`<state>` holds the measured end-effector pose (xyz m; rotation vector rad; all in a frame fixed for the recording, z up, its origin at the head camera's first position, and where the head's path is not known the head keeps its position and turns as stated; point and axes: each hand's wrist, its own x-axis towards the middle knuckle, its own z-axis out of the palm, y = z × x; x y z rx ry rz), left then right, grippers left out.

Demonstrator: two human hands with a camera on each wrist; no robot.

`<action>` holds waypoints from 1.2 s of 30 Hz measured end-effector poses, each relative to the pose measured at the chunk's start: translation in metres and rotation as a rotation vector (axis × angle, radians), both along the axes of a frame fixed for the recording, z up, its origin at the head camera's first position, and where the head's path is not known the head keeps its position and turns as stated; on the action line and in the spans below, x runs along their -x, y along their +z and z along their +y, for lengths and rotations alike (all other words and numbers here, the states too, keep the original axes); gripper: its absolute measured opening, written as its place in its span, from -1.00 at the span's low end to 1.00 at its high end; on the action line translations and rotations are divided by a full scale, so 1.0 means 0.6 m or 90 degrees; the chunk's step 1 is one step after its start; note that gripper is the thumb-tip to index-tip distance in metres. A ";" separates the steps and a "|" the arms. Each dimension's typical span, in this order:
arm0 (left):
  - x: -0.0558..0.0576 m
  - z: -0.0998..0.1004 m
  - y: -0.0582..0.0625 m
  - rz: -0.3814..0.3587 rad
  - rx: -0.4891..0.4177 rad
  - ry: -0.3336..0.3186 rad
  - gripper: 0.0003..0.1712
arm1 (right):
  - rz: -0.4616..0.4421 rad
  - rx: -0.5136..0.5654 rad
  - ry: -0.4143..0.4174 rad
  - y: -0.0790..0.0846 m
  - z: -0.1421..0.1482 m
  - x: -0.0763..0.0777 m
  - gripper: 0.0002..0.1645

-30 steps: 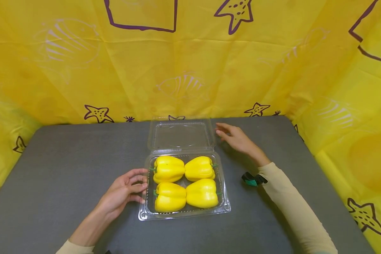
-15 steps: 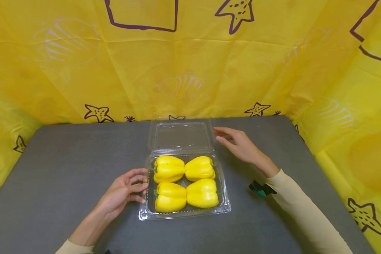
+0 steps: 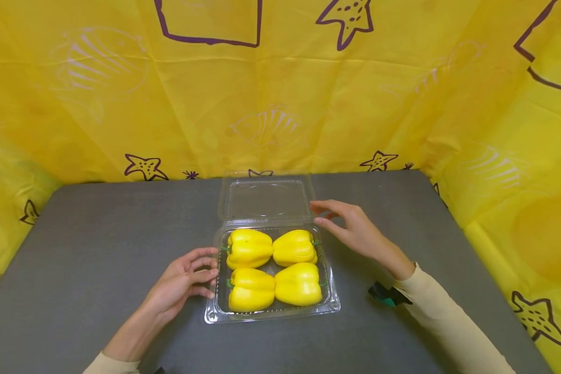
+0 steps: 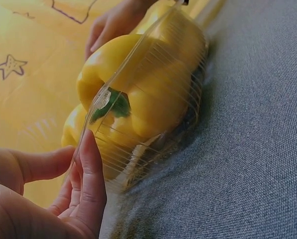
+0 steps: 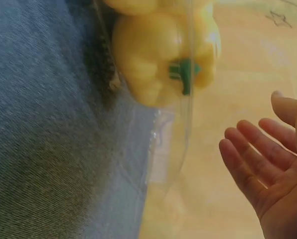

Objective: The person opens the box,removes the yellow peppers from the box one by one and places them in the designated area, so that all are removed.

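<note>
A clear plastic clamshell container [image 3: 271, 315] sits on the table with its lid [image 3: 267, 200] folded back flat behind it. In its base lie several yellow bell peppers [image 3: 298, 285] with green stems, two to a row. My left hand [image 3: 179, 280] holds the container's left rim; in the left wrist view its thumb [image 4: 49, 163] and fingers pinch the thin edge beside a pepper [image 4: 158, 99]. Beside the hinge end of the lid, on the right, my right hand [image 3: 355, 226] hovers with loosely bent fingers. The right wrist view shows its fingers [image 5: 253, 159] spread and holding nothing.
Under the container is a dark grey table [image 3: 112, 234]. Yellow cloth [image 3: 280, 83] printed with starfish and fish hangs along the back and both sides. A black and green strap [image 3: 389, 295] is at the right sleeve.
My right hand has drawn back toward me along the lid's right side, from near its far part to near the hinge. The left hand, container and peppers stay in place.
</note>
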<state>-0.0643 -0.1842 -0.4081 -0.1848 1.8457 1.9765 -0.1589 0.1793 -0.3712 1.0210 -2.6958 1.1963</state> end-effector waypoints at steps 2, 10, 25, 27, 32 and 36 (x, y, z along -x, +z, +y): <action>0.000 0.000 0.000 0.000 -0.001 0.000 -0.39 | 0.004 -0.008 0.015 -0.001 -0.004 -0.005 -0.53; 0.000 -0.002 -0.001 -0.001 -0.005 0.001 -0.39 | 0.024 -0.044 0.072 0.004 -0.013 -0.034 -0.45; 0.002 0.000 0.003 -0.011 -0.003 0.003 -0.37 | 0.026 -0.035 0.145 0.002 -0.001 -0.077 -0.34; 0.001 0.000 0.003 -0.013 -0.004 0.004 -0.37 | 0.032 -0.045 0.150 0.002 0.002 -0.081 -0.33; 0.001 0.000 0.003 -0.014 -0.005 0.005 -0.38 | 0.051 -0.092 0.158 0.006 0.008 -0.093 -0.30; 0.000 0.001 0.002 -0.012 -0.009 0.004 -0.39 | 0.067 -0.127 0.167 0.005 0.013 -0.101 -0.28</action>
